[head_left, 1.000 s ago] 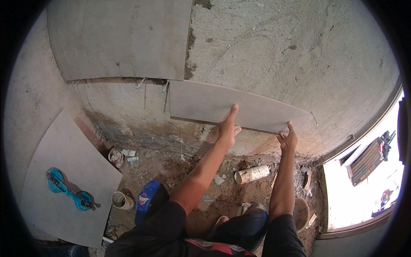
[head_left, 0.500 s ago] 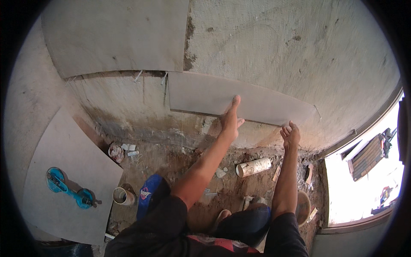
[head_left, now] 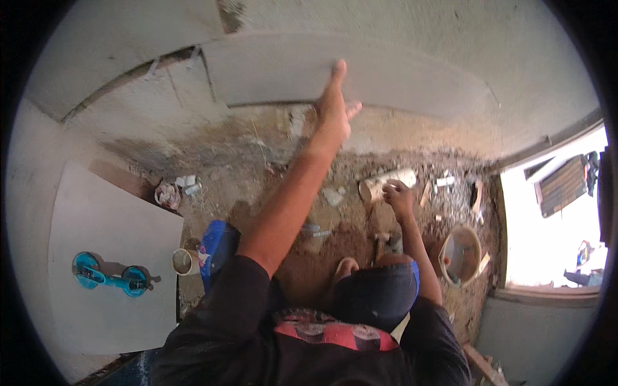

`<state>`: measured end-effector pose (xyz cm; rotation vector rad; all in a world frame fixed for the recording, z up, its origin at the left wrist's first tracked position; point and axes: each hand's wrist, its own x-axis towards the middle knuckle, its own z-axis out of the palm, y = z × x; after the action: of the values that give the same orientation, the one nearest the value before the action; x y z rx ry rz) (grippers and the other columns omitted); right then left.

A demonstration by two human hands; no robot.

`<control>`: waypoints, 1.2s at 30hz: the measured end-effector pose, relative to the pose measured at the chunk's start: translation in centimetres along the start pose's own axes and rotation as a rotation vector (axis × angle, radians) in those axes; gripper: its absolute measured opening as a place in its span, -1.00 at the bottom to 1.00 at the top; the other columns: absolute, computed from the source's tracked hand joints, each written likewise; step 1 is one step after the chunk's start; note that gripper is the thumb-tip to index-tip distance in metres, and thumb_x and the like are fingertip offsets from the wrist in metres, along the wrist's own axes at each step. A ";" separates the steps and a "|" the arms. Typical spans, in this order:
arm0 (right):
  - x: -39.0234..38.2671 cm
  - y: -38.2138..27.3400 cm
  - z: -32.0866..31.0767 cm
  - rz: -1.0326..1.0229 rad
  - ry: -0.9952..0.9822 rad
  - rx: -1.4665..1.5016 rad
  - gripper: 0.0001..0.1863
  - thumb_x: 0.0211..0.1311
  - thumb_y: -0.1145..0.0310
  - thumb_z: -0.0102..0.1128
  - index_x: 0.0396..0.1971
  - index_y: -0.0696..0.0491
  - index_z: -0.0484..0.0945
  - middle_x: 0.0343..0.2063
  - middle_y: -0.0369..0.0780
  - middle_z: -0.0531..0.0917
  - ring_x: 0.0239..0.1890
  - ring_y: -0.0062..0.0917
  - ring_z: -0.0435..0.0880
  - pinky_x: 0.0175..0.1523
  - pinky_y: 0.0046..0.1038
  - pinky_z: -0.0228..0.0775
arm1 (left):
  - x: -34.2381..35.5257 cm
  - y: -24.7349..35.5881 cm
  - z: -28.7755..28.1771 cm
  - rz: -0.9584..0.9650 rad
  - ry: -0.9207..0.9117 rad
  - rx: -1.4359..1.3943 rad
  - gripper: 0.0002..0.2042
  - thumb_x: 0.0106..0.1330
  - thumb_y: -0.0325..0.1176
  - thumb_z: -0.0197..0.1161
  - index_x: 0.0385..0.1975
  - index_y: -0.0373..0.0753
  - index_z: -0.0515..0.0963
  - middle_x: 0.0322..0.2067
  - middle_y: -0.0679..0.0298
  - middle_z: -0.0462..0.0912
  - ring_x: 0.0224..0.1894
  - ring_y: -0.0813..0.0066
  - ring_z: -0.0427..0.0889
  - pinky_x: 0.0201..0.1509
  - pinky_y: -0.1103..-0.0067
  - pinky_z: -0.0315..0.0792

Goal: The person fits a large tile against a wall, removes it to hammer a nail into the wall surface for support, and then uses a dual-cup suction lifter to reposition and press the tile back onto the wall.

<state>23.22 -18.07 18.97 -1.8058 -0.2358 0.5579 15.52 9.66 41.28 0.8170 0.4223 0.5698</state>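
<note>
A long grey tile strip (head_left: pixel 277 67) lies against the wall. My left hand (head_left: pixel 333 119) is at its lower edge, thumb stretched up over the tile's face and fingers apart, pointing right. Whether the fingers bear on the edge from below is hard to see. My right hand (head_left: pixel 400 201) is away from the tile, low over the floor in front of a pale cylindrical tube (head_left: pixel 373 188), its fingers loosely bent and apart with nothing visible in them. A hammer (head_left: pixel 381 243) is below that hand, beside my knee.
At left, a large grey tile (head_left: pixel 116 219) carries a blue double suction-cup lifter (head_left: pixel 112 276). A small tub (head_left: pixel 185 262) stands beside it; a round bucket (head_left: pixel 460 254) stands at right. White clips (head_left: pixel 152 67) stick out under the upper tile. Rubble litters the dirt floor. A bright opening (head_left: pixel 528 244) is at right.
My right hand has left the tile strip's lower edge and dropped toward the floor. My left hand stays at the tile. The view has tilted downward, showing more floor and the bucket.
</note>
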 end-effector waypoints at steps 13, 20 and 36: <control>-4.5 12.0 9.8 -0.319 -0.595 -1.291 -0.74 0.22 0.25 0.12 -0.21 0.03 0.68 -0.45 -0.05 0.69 -0.37 -0.15 0.70 -0.23 -0.20 0.55 | 0.6 -0.8 -0.4 0.034 -0.057 -0.044 0.05 0.16 0.32 0.23 0.46 -0.18 -0.16 0.45 -0.01 -0.24 0.36 -0.44 -0.03 0.36 0.06 0.21; -5.3 17.2 14.1 -0.293 -0.796 -1.361 -0.58 0.27 0.16 0.02 0.03 0.07 0.55 0.13 -0.03 0.51 0.01 -0.15 0.61 0.02 -0.17 0.50 | -0.1 0.0 0.1 -0.020 -0.035 -0.007 0.08 0.14 0.37 0.20 0.46 -0.22 -0.18 0.44 -0.06 -0.22 0.35 -0.39 0.05 0.38 0.12 0.22; -6.5 -8.2 4.0 -0.411 -0.077 -0.627 -0.83 0.30 0.43 0.02 -0.34 0.14 0.60 -0.56 -0.20 0.63 -0.48 -0.45 0.60 -0.33 -0.36 0.41 | 0.0 0.3 -0.1 -0.093 0.105 -0.024 0.14 0.03 0.43 0.25 0.42 -0.34 -0.02 0.34 -0.15 0.07 0.23 -0.26 0.29 0.24 0.26 0.43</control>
<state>16.66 -14.92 27.47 -2.2483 -0.8921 0.2688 15.36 9.95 41.45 0.7430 0.5463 0.5321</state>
